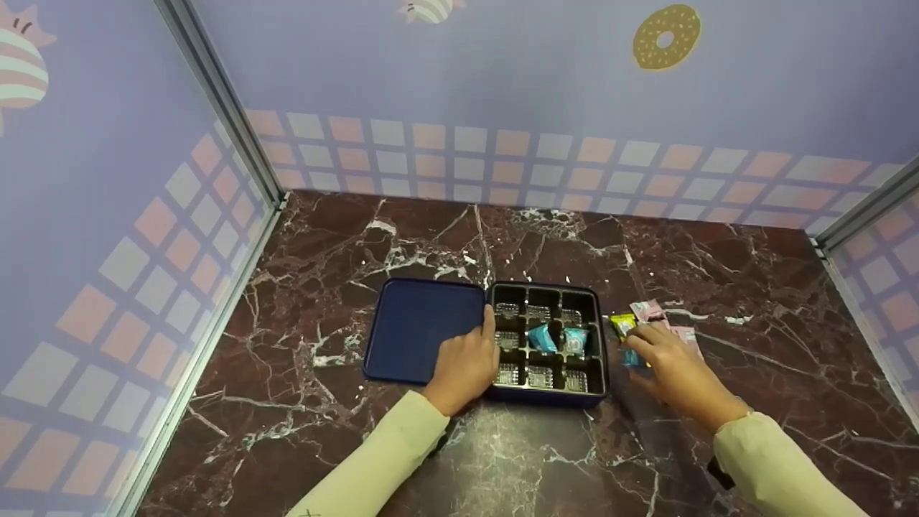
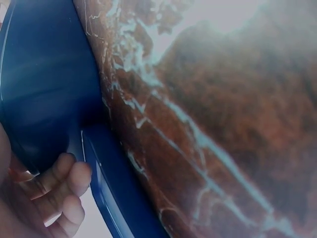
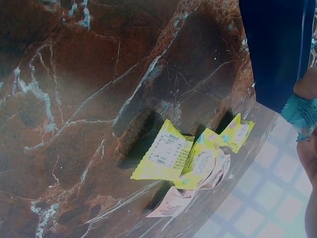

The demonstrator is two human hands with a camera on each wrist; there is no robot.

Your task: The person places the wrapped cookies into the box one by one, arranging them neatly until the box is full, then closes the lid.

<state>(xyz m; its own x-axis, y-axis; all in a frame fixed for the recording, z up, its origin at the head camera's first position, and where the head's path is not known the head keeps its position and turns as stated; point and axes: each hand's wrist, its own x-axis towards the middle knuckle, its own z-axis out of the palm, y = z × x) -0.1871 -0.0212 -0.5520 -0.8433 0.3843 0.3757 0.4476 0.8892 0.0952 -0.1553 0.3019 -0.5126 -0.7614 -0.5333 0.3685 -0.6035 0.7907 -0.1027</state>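
A dark blue box (image 1: 547, 401) with several gold compartments stands on the table. Two teal wrapped packets, one in the middle compartment (image 1: 543, 338) and one to its right (image 1: 575, 340), lie in the middle row. My left hand (image 1: 467, 362) rests at the box's left edge, its index finger straight along the rim; its other fingertips are near the blue wall in the left wrist view. Right of the box, my right hand (image 1: 671, 373) pinches a teal packet (image 3: 301, 115) between thumb and finger. Yellow packets (image 3: 166, 151) and a pink packet (image 3: 171, 202) lie close by.
The flat blue lid (image 1: 423, 327) adjoins the box's left side. More pink packets (image 1: 648, 310) lie beyond the right hand. Beneath is a dark red marbled table (image 1: 316, 438); purple panels (image 1: 459, 79) with a checked border stand at the back and sides.
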